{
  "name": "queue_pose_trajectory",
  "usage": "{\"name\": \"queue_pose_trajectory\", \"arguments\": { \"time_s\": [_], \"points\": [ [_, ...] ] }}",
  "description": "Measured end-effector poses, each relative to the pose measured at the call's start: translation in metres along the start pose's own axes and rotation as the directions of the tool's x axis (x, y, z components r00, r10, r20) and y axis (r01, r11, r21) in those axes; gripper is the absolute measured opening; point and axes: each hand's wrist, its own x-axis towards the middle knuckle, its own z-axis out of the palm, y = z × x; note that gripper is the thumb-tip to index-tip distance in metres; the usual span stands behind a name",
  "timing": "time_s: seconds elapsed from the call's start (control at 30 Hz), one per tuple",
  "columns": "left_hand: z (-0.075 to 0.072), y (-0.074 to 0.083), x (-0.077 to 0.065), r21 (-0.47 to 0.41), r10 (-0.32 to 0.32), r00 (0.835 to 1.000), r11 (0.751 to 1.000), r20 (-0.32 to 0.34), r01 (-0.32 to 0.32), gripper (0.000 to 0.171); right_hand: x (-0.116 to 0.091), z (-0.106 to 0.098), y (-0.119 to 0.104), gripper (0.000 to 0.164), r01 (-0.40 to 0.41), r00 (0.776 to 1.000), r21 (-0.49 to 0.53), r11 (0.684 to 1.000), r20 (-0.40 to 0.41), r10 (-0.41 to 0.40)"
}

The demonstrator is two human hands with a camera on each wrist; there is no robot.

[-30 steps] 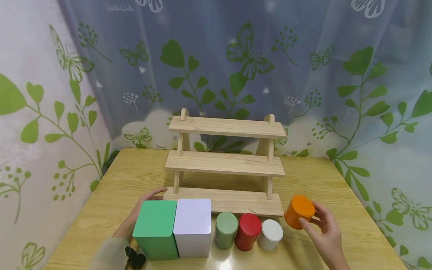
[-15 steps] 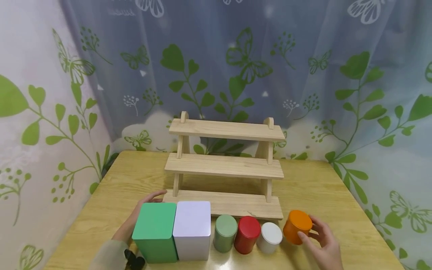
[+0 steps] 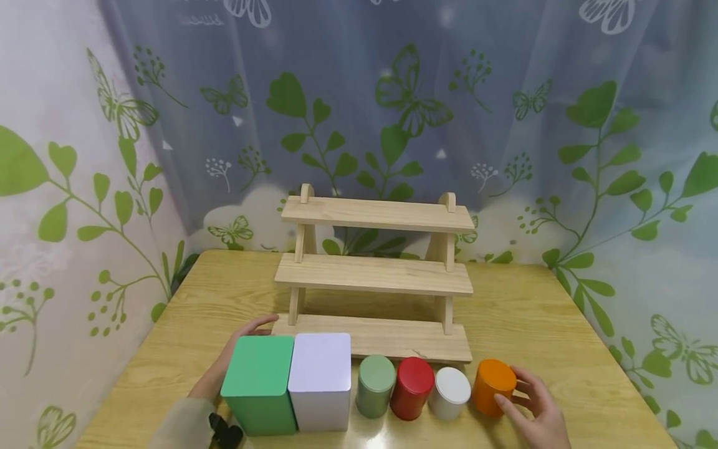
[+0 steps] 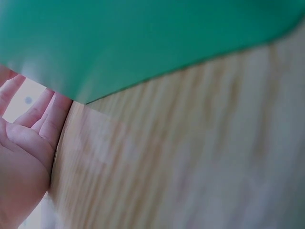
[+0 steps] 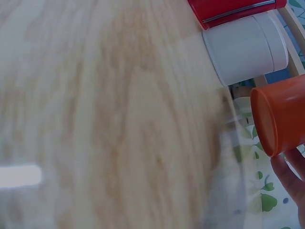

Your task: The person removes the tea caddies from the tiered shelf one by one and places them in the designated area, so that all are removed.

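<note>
My right hand [image 3: 536, 405] grips an orange canister [image 3: 493, 386] between thumb and fingers, at the right end of a row. In the right wrist view, the base of the orange canister [image 5: 267, 121] shows, with fingertips [image 5: 286, 174] against its side. To its left stand a white canister [image 3: 449, 394], a red one [image 3: 412, 388] and a pale green one [image 3: 375, 386]. My left hand [image 3: 253, 327] is partly hidden behind a green box [image 3: 260, 386], near the left end of the wooden shelf's bottom board [image 3: 387, 338]; in the left wrist view its fingers [image 4: 33, 112] are extended.
A pale lilac box [image 3: 320, 383] stands against the green box. The three-tier wooden shelf [image 3: 373, 273] stands behind the row on a wood-grain table [image 3: 521, 305]. Printed curtains [image 3: 348, 93] hang behind and at both sides.
My right hand has brought the orange canister down and nearer to me, close beside the white canister. My left hand has stayed by the shelf; the view has shifted slightly.
</note>
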Motion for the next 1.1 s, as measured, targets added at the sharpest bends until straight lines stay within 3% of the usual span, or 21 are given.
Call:
{"name": "queue_pose_trajectory", "arguments": {
  "time_s": [0.3, 0.67, 0.93, 1.1],
  "points": [
    [-0.004, -0.024, 0.002, 0.019, 0.008, 0.999, 1.000, -0.035, -0.007, 0.053, -0.002, -0.001, 0.006, 0.051, -0.073, 0.997, -0.047, 0.996, 0.026, 0.075],
    [-0.005, -0.031, 0.002, 0.042, -0.001, 0.998, 0.999, -0.055, 0.003, 0.044, -0.002, 0.001, 0.012, 0.050, -0.120, 0.991, -0.032, 0.992, 0.054, 0.121],
    [-0.005, -0.030, 0.003, 0.005, -0.034, 0.998, 0.999, -0.045, 0.034, 0.052, -0.002, -0.006, 0.016, 0.057, -0.113, 0.978, -0.017, 0.993, 0.174, 0.114],
    [-0.007, -0.029, 0.002, -0.039, -0.111, 0.993, 0.993, -0.046, 0.109, 0.051, 0.000, -0.011, 0.017, 0.059, -0.088, 0.972, -0.058, 0.994, 0.215, 0.098]
  ]
}}
